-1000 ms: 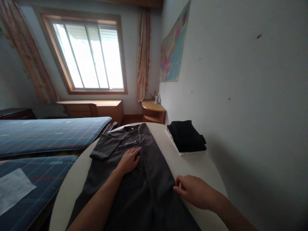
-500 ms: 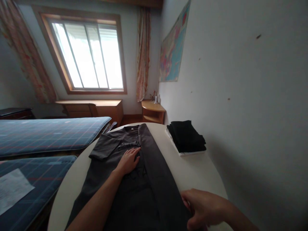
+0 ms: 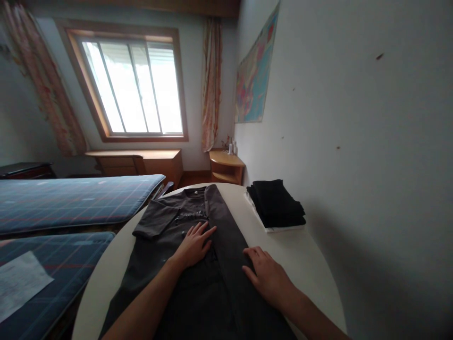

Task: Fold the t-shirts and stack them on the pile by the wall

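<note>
A dark grey T-shirt point(image 3: 198, 293) lies spread on the round white table point(image 3: 283, 255), its collar at the far end. The shirt's right side is turned inward in a long strip over the printed front, while the left sleeve lies across the left part of the chest. My left hand point(image 3: 194, 245) rests open on the middle of the shirt, fingers spread beside the folded strip's edge. On the strip's outer right edge lies my right hand point(image 3: 267, 274), open, with fingertips touching the cloth.
A stack of folded black clothes point(image 3: 276, 203) with a white layer beneath sits at the table's right, near the wall. Two blue plaid mattresses point(image 3: 78, 200) are on the left, one bearing a paper sheet point(image 3: 23, 283). Wooden desks stand under the window and in the corner.
My right hand has let go of the shirt's lower right edge and moved up and left onto the folded strip. My left hand has shifted slightly right, with its fingers spreading.
</note>
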Demonstrator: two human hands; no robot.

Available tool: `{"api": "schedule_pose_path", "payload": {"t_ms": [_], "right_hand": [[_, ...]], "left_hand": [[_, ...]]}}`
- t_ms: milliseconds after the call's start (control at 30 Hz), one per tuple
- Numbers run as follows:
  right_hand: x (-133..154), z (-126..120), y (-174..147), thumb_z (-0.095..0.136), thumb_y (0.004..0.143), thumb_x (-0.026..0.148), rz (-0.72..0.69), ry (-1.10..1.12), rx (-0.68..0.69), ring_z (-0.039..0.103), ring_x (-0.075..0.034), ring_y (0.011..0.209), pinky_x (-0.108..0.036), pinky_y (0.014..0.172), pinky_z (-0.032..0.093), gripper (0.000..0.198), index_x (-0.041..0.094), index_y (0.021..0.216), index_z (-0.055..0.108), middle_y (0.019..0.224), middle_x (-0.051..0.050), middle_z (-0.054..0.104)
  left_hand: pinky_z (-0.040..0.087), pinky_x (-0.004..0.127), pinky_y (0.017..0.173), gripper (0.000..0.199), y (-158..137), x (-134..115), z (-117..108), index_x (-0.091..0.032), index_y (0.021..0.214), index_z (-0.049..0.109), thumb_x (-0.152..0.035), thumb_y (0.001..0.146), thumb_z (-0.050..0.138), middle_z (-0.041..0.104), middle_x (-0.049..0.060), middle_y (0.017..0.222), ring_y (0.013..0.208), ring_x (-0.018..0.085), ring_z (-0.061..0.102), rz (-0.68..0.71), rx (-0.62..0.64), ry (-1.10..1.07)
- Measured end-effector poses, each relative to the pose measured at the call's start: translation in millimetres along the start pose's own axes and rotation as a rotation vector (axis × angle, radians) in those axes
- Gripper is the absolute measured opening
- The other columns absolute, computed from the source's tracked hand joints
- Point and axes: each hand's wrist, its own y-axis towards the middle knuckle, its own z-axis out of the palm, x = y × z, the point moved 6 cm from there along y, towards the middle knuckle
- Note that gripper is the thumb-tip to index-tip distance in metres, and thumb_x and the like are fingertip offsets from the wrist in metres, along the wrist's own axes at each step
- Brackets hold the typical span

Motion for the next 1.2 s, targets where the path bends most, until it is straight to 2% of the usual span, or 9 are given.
{"api": "schedule_pose_path", "payload": {"t_ms": [133,233,467,600,700,800,933,1067,1200], "right_hand": [[-8.7,5.8,21.3,0.044,0.098,0.026,0.046,-0.04,0.006,0.063,-0.026,0.108,-0.035,0.089,0.046,0.029,0.022,0.122,0.061,0.122,-0.012,0.061],[-16.4,4.5,37.6,0.047,0.097,0.023,0.076,-0.045,0.016,0.066,-0.024,0.102,-0.032,0.084,0.045,0.026,0.02,0.121,0.058,0.118,-0.011,0.064],[-26.8,9.3,58.8,0.052,0.092,0.017,0.088,-0.007,0.044,0.065,-0.024,0.104,-0.031,0.083,0.041,0.03,0.021,0.121,0.055,0.113,-0.009,0.069],[-30.3,10.3,57.0,0.049,0.093,0.019,0.049,0.054,-0.04,0.065,-0.02,0.097,-0.029,0.082,0.042,0.027,0.021,0.119,0.057,0.111,-0.008,0.069],[-33.2,7.3,57.2,0.051,0.094,0.024,-0.092,0.165,-0.07,0.065,-0.019,0.091,-0.029,0.081,0.044,0.027,0.021,0.119,0.061,0.103,-0.006,0.07],[-43.1,4.6,62.1,0.056,0.094,0.029,-0.211,0.217,-0.063,0.063,-0.02,0.093,-0.031,0.087,0.044,0.024,0.022,0.112,0.07,0.097,-0.005,0.07],[-56.4,5.9,69.1,0.06,0.093,0.032,-0.296,0.227,-0.09,0.058,-0.022,0.107,-0.034,0.098,0.041,0.024,0.024,0.11,0.075,0.109,-0.007,0.069],[-56.1,9.5,70.0,0.059,0.094,0.031,-0.315,0.222,-0.119,0.055,-0.023,0.115,-0.036,0.104,0.037,0.026,0.025,0.114,0.074,0.12,-0.007,0.067],[-48.4,10.0,68.9,0.054,0.096,0.03,-0.275,0.199,-0.127,0.055,-0.023,0.116,-0.038,0.105,0.036,0.027,0.023,0.115,0.072,0.12,-0.008,0.067]], "left_hand": [[0.036,0.049,0.115,0.04,-1.9,-9.6,-1.8,-0.03,0.135,0.061,-0.026,0.098,0.045,0.054,0.007,0.145,0.138,0.029,0.045,0.05,-0.029,-0.011],[0.038,0.045,0.115,0.037,-1.1,-13.5,-3.3,-0.024,0.13,0.064,-0.029,0.1,0.042,0.058,0.007,0.14,0.134,0.026,0.049,0.02,-0.048,-0.02],[0.038,0.048,0.114,0.039,-1.3,-17.3,-1.7,-0.024,0.133,0.06,-0.038,0.098,0.048,0.055,0.009,0.144,0.136,0.028,0.047,-0.019,-0.053,-0.014],[0.036,0.051,0.114,0.033,-2.2,-27.7,-17.4,-0.024,0.124,0.066,-0.033,0.093,0.056,0.044,0.01,0.153,0.139,0.031,0.042,0.026,-0.148,0.0],[0.038,0.047,0.112,0.028,-5.5,-63.6,-31.0,-0.027,0.117,0.068,-0.03,0.092,0.056,0.054,0.007,0.144,0.131,0.027,0.05,0.225,-0.13,-0.054],[0.046,0.037,0.103,0.032,-18.7,-122.0,-28.9,-0.03,0.124,0.063,-0.03,0.093,0.055,0.067,0.002,0.125,0.112,0.02,0.063,0.531,0.099,-0.159],[0.042,0.039,0.109,0.05,-47.2,-185.6,-12.8,-0.028,0.143,0.048,-0.045,0.096,0.053,0.052,0.005,0.148,0.129,0.025,0.054,0.828,0.189,-0.15],[0.045,0.046,0.106,0.045,-67.5,-207.6,23.4,-0.033,0.148,0.041,-0.038,0.104,0.04,0.038,0.006,0.158,0.139,0.031,0.045,0.938,0.059,0.075],[0.047,0.036,0.105,0.037,-78.0,-209.6,41.1,-0.03,0.136,0.057,-0.032,0.105,0.038,0.04,-0.001,0.157,0.14,0.023,0.044,1.062,0.004,0.16]]}}
